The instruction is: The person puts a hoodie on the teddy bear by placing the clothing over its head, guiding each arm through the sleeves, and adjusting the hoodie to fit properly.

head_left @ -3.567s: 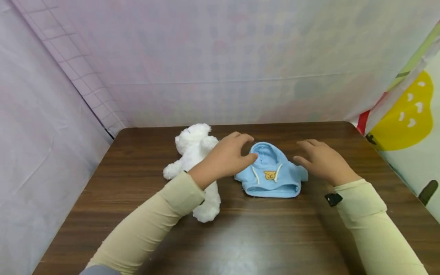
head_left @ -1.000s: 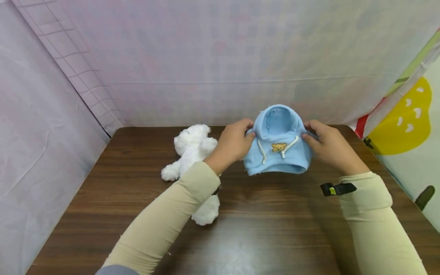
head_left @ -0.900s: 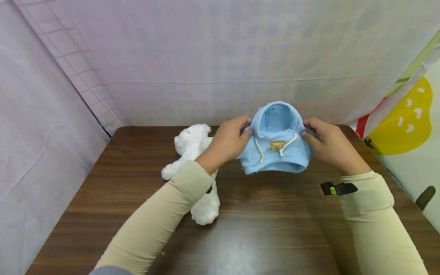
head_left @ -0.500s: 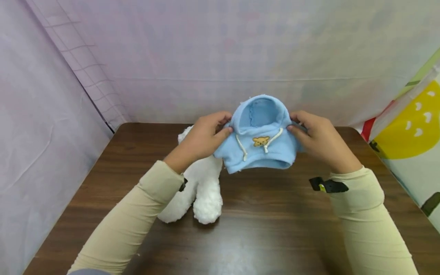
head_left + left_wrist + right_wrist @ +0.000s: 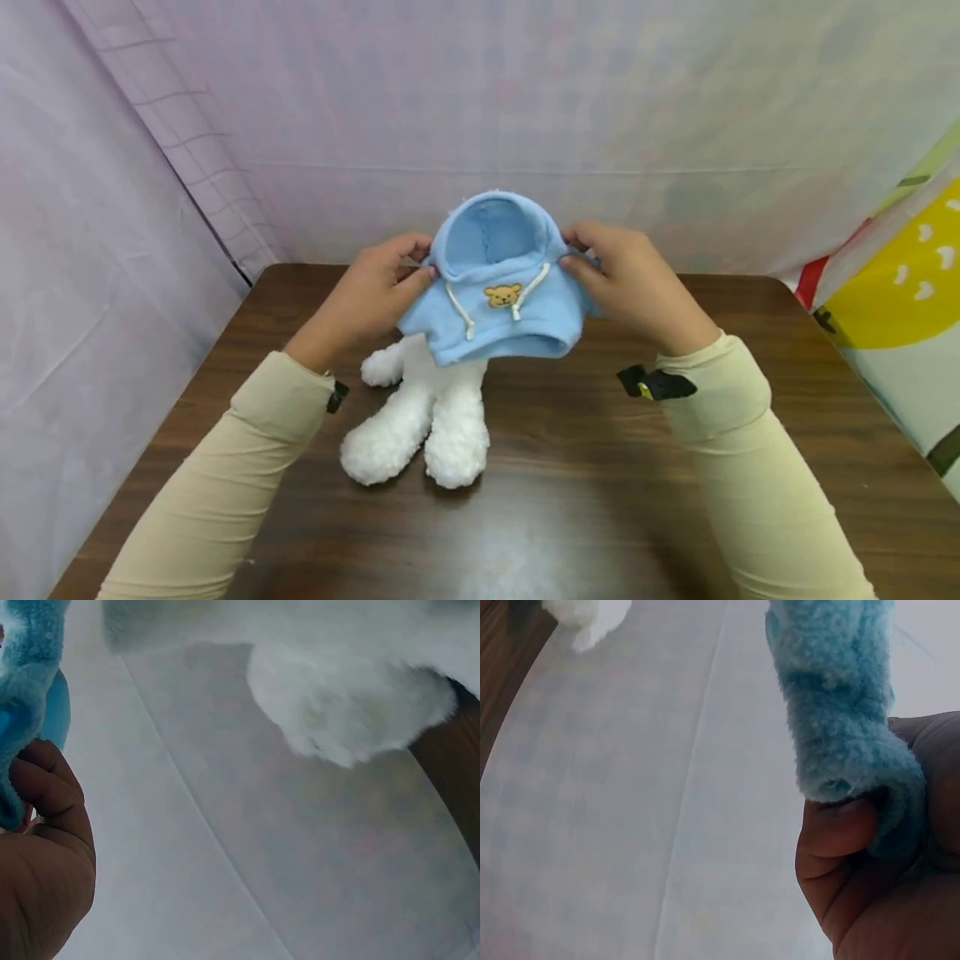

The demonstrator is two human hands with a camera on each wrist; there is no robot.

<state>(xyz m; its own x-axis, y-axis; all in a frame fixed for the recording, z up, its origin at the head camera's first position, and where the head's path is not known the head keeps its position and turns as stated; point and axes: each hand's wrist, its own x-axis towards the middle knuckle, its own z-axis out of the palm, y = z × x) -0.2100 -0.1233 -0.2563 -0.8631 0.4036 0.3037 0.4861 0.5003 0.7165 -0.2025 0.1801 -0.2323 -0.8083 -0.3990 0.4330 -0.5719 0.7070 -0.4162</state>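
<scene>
A small light-blue hoodie (image 5: 487, 321) with white drawstrings and a bear-face patch is held up in the air, hood at the top and hem toward me. My left hand (image 5: 375, 287) pinches its left shoulder, and my right hand (image 5: 626, 279) pinches the opposite one. Both wrist views show blue fabric between thumb and fingers. Beneath the hoodie a white plush toy (image 5: 427, 408) lies on the table, legs toward me. The hoodie hides its head and upper body in the head view; part of its white fur (image 5: 345, 697) shows in the left wrist view.
The dark wooden table (image 5: 570, 500) spans the front. A pale curtain (image 5: 600, 108) hangs behind its far edge, and another white sheet (image 5: 82, 275) borders the left. A yellow-patterned cloth (image 5: 900, 283) hangs at the right.
At first the hoodie lay flat on the table with both hands open around it. Then both hands took hold and lifted it. Since then it has moved left, over the plush toy.
</scene>
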